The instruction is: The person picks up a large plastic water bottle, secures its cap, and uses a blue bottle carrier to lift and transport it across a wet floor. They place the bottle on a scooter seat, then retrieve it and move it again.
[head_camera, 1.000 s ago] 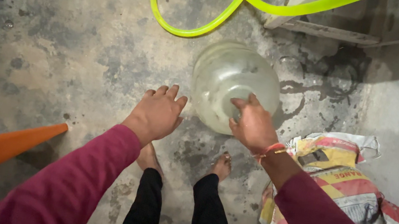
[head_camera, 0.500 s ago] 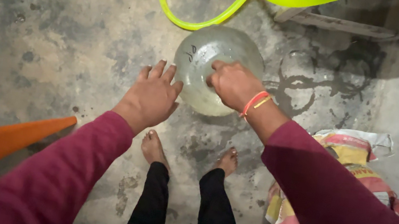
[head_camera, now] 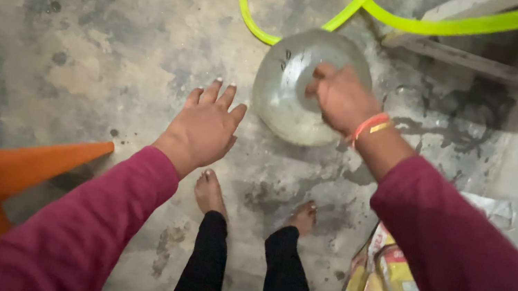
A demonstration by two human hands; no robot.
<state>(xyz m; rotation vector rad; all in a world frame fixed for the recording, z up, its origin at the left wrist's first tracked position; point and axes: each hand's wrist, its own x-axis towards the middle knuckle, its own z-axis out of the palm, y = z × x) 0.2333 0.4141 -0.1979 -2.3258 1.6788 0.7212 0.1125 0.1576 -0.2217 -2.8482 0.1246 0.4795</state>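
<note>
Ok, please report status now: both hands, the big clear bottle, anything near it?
Right hand gripping top of clear water bottle, upright on floor. Left hand open, beside it, not touching. Green hose looped just behind bottle.

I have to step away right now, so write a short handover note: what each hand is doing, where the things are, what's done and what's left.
Right hand: fingers closed on the top of the large clear round plastic water jar, which stands on the stained concrete floor.
Left hand: open, fingers spread, in the air beside the jar, holding nothing.
Nearby: bright green hose looped behind the jar; printed woven sack by the right foot.
Done: jar gripped with one hand.
Left: the left hand is not yet on the jar.
</note>
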